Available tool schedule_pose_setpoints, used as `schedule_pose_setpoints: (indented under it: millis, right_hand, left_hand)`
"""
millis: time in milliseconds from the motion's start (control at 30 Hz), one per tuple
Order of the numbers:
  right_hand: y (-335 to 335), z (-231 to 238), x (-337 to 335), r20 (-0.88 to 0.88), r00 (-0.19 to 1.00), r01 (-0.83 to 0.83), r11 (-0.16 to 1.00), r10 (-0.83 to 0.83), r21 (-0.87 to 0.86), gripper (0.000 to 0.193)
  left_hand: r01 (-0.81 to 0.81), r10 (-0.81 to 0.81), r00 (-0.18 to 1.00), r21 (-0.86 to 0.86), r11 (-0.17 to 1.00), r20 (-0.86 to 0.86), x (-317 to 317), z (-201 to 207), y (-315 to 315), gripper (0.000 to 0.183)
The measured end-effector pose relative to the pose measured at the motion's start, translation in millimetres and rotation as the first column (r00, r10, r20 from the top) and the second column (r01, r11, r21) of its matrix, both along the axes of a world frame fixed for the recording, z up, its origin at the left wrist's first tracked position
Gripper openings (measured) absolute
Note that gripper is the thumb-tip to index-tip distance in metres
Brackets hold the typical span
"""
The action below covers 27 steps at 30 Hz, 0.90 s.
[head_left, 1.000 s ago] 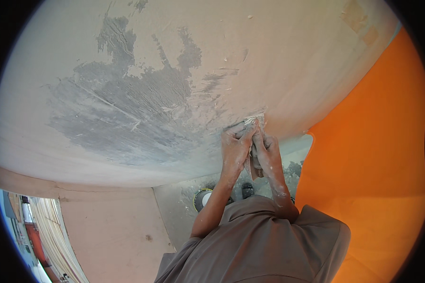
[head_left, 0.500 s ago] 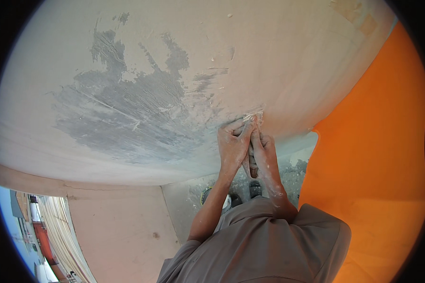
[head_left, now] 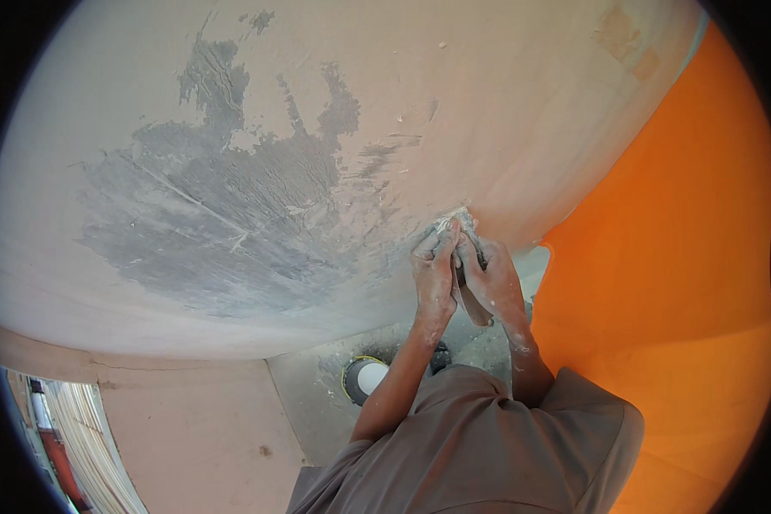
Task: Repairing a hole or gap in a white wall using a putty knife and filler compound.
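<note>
My left hand [head_left: 433,274] and my right hand [head_left: 493,283] are close together at the wall [head_left: 505,111], both dusted with white. Between them they grip a scraper, its brown handle [head_left: 474,307] sticking out below toward me. Fingers hide most of its blade. Whitish scraped material [head_left: 456,216] is bunched at the fingertips, against the surface. Left of my hands spreads a large grey patch [head_left: 248,197] where the pale coating is off, with ragged edges and scratch lines.
An orange sheet [head_left: 660,257] hangs close on my right. Down by my feet stands a bucket [head_left: 370,375] with a white inside, on a speckled floor [head_left: 317,390]. A pale side wall [head_left: 188,420] is at the lower left, with an opening to the outdoors beyond.
My hands and the scraper have shifted slightly right in the picture, and more of the handle shows. My view has turned a little, bringing more of the bucket into sight.
</note>
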State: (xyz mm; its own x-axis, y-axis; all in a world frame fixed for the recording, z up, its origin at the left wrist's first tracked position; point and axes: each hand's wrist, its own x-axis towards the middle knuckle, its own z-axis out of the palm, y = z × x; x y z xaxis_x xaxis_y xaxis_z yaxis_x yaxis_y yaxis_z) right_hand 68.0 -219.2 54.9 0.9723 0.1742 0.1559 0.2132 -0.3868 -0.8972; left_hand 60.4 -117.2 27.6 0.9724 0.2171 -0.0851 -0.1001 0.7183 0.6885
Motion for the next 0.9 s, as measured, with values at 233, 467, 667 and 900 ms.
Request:
schedule_pose_setpoints:
  millis: [233,467,667,900]
  right_hand:
    - [-10.7,10.6,10.6,0.061,0.996,-0.051,0.99,0.059,-0.135,0.039]
    - [9.1,-8.8,-1.2,-0.035,0.999,-0.027,0.995,0.031,0.098,0.044]
    - [26.2,-4.9,-10.2,-0.194,0.98,0.013,0.942,0.056,0.336,0.049]
    - [35.6,-11.0,-20.7,-0.353,0.923,0.084,0.81,0.157,0.581,0.05]
  left_hand:
    - [-0.004,0.022,0.995,-0.181,0.984,0.101,8.8,-14.5,-14.4,0.028]
    - [-0.082,0.084,0.996,0.083,0.993,-0.019,-4.9,20.6,3.2,0.015]
    - [-0.103,0.141,0.984,0.293,0.951,-0.111,-10.5,35.7,16.4,0.012]
    - [0.031,0.116,0.973,0.609,0.793,-0.201,-16.8,64.3,34.8,0.023]
